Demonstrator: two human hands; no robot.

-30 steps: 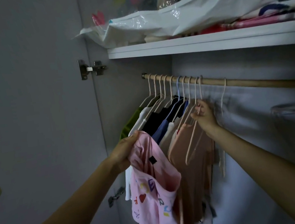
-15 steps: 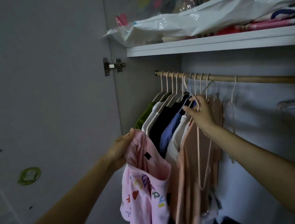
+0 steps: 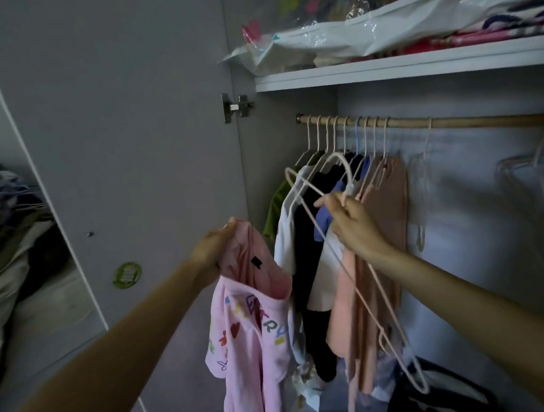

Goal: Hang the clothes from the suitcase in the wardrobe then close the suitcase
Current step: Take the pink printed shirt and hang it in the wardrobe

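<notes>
- pink shirt hangs from the left hand, which pinches its collar, just in front of the open wardrobe
- right hand grips an empty pale hanger by the neck, off the rail
- other clothes hang on the rail behind

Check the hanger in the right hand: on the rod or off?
Off. The hanger hangs tilted from the right hand, its hook below the rod, touching nothing.

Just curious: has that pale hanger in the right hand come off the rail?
Yes. The hanger has left the wooden rail, its hook now below it, gripped by the right hand.
</notes>
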